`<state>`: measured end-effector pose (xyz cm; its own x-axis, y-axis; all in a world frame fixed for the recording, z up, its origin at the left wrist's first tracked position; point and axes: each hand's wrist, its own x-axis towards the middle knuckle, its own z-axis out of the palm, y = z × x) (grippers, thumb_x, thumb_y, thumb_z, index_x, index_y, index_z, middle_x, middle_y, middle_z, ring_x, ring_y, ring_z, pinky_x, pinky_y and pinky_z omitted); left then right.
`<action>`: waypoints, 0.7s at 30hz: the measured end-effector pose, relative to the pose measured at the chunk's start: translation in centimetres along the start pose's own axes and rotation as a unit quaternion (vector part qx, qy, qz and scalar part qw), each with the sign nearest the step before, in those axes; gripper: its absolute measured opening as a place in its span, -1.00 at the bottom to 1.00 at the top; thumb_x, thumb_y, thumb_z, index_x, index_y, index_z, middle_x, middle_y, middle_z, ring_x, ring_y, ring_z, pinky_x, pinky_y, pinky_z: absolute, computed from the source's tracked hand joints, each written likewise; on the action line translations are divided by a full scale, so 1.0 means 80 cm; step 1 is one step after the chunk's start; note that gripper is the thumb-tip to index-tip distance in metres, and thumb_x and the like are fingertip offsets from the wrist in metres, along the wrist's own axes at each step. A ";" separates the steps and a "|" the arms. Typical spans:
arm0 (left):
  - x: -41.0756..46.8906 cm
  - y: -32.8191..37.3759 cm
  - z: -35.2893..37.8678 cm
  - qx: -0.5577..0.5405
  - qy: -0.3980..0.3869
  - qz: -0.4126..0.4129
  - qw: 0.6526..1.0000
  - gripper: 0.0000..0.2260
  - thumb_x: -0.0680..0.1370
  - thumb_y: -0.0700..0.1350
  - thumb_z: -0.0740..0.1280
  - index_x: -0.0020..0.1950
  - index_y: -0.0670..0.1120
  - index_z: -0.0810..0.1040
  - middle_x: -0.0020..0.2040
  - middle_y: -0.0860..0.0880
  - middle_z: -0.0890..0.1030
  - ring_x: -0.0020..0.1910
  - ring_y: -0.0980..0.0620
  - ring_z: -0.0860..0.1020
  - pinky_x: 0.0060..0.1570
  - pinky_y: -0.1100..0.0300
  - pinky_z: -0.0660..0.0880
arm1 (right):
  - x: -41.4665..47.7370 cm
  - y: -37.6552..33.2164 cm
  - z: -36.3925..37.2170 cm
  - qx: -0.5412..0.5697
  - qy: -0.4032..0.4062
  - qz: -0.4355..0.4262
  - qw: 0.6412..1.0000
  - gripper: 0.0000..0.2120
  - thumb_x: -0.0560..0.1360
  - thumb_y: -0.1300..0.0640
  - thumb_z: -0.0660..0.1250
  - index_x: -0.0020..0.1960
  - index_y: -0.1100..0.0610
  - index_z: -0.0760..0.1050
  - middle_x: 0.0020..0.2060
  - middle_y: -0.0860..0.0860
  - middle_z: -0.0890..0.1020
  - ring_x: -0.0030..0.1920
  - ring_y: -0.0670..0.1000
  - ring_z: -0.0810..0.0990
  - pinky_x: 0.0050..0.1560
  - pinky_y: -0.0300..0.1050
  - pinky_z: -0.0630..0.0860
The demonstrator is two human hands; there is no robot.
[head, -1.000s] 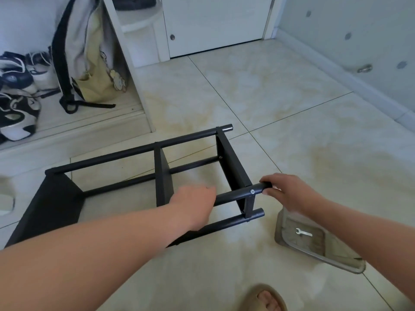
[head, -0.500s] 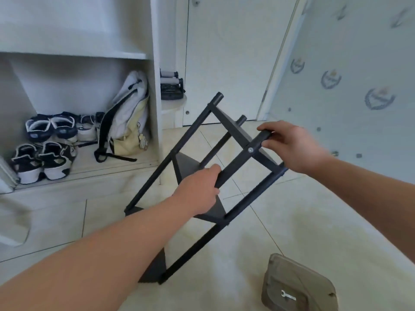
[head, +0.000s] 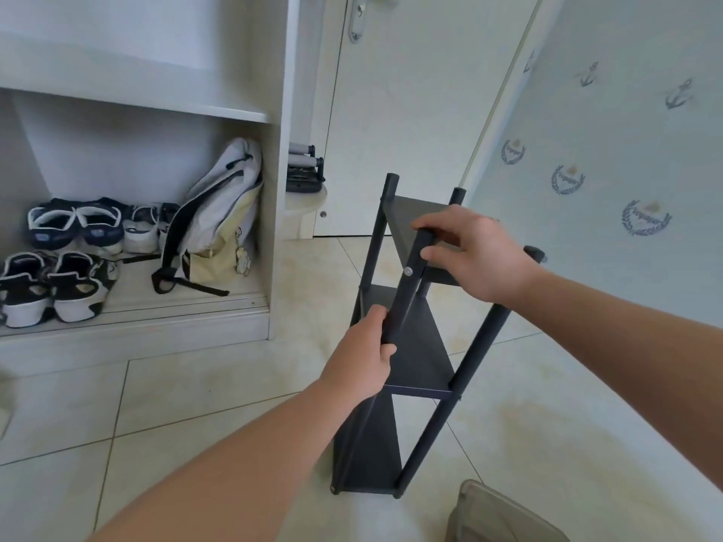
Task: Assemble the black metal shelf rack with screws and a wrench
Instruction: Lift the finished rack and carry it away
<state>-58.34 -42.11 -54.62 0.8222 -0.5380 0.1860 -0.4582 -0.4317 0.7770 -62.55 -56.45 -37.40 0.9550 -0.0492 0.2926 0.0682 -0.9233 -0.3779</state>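
Black rack [head: 420, 357] upright, both hands [head: 362, 359] gripping post

Grey container [head: 502, 518] cut off below (contents unseen); door handle [head: 355, 25] cropped above.

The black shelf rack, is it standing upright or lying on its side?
Upright, or nearly: the black shelf rack stands on its feet on the floor, posts pointing up.

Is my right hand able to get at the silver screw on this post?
Probably yes: the right hand grips the post just above the silver screw, which shows uncovered; the left hand holds lower down.
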 end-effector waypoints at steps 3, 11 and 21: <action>-0.001 -0.006 0.006 0.013 -0.019 -0.002 1.000 -0.74 0.62 -0.17 0.28 0.07 0.11 0.23 -0.07 0.07 0.53 -0.20 0.12 0.50 -0.27 0.34 0.34 | -0.007 0.006 0.003 0.008 -0.011 -0.003 1.000 -0.68 0.57 0.21 0.40 0.30 0.03 0.58 0.10 -0.05 0.57 0.16 -0.04 0.55 0.32 -0.07 0.45; -0.021 -0.006 0.006 0.025 -0.026 -0.025 0.999 -0.77 0.63 -0.18 0.27 0.11 0.06 0.24 0.02 0.02 0.57 -0.10 0.01 0.56 -0.15 0.28 0.41 | -0.035 0.002 0.024 0.018 0.003 -0.003 1.000 -0.67 0.57 0.22 0.41 0.31 0.03 0.59 0.04 -0.09 0.55 0.07 -0.06 0.57 0.28 -0.10 0.47; -0.081 -0.017 -0.052 0.058 -0.018 -0.072 0.996 -0.54 0.62 -0.04 0.30 0.50 0.04 0.24 0.46 0.02 0.40 0.32 -0.01 0.48 0.21 0.13 0.41 | -0.112 -0.043 0.048 -0.067 0.050 -0.062 0.995 -0.47 0.58 0.17 0.39 0.51 0.15 0.38 0.50 0.08 0.39 0.50 0.14 0.32 0.48 0.09 0.28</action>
<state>-61.66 -35.00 -54.36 0.8705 -0.4890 0.0554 -0.3749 -0.5859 0.7184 -70.20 -51.40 -42.11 0.9072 0.0372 0.4190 0.1388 -0.9668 -0.2146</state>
